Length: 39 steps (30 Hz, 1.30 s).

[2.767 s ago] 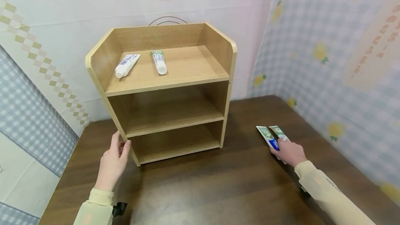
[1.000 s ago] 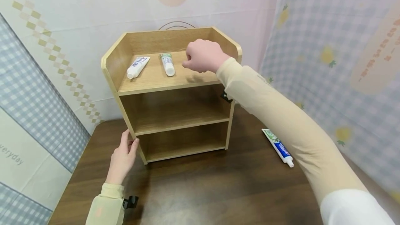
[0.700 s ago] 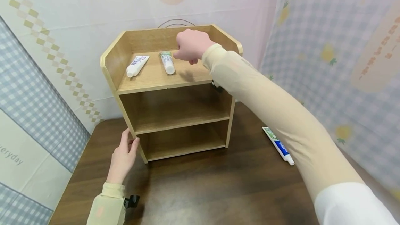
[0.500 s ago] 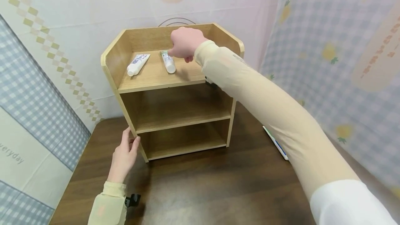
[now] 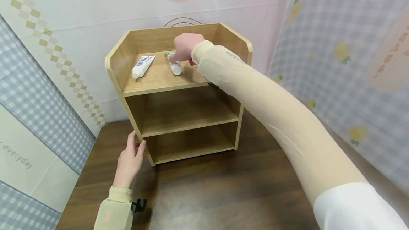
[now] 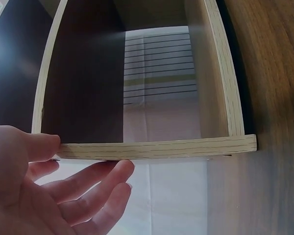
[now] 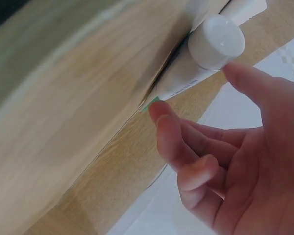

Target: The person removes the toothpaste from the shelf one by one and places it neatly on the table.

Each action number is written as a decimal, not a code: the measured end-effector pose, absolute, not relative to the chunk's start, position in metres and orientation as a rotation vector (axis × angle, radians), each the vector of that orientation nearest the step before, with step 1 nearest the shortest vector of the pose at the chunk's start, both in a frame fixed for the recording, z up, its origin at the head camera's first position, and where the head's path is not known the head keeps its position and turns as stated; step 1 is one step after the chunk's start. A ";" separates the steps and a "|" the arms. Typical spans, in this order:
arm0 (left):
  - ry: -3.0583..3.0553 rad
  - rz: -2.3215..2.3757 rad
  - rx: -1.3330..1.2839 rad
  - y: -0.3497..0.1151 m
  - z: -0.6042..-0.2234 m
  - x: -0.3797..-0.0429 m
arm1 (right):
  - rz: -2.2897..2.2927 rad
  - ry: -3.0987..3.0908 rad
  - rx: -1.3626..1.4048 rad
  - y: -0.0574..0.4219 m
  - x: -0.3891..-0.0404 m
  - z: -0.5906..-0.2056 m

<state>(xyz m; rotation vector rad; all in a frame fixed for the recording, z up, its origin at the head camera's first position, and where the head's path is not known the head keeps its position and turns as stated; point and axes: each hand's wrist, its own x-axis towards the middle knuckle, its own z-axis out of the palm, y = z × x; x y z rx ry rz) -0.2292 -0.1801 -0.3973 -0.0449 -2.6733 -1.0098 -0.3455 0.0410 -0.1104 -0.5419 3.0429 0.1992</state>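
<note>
My left hand [image 5: 129,160] grips the lower left side edge of a wooden shelf unit [image 5: 188,125], its thumb at the front edge and its fingers along the outer side. On the top board, my right hand [image 5: 186,46] hovers over a white toothpaste tube [image 5: 176,68] with a green tail. The right wrist view shows the thumb tip by that tube's white cap [image 7: 220,41] and a fingertip by the tail; a gap parts thumb and fingers, and the palm holds nothing. Further left lies a second white toothpaste tube [image 5: 143,66] with blue lettering.
The shelf unit stands on a dark brown table [image 5: 204,191] and has two lower compartments. Patterned cloth [image 5: 329,45] hangs behind and at both sides. The right sleeve [image 5: 271,98] crosses the table's right part and hides what lies beneath.
My right hand has moved from the toothpaste tubes on the table's right to the top board, then leftward over the green-tailed tube. That tube stays in place. The left hand keeps its hold.
</note>
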 end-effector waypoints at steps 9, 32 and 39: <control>-2.654 -0.997 -0.025 -0.181 -0.395 -0.228 | 0.274 3.036 -0.582 0.027 -0.344 -0.116; -2.649 -0.982 -0.026 -0.182 -0.394 -0.226 | 0.095 3.022 -0.759 0.030 -0.348 -0.121; -2.637 -0.979 -0.021 -0.182 -0.395 -0.227 | 0.019 3.042 -0.829 0.033 -0.351 -0.119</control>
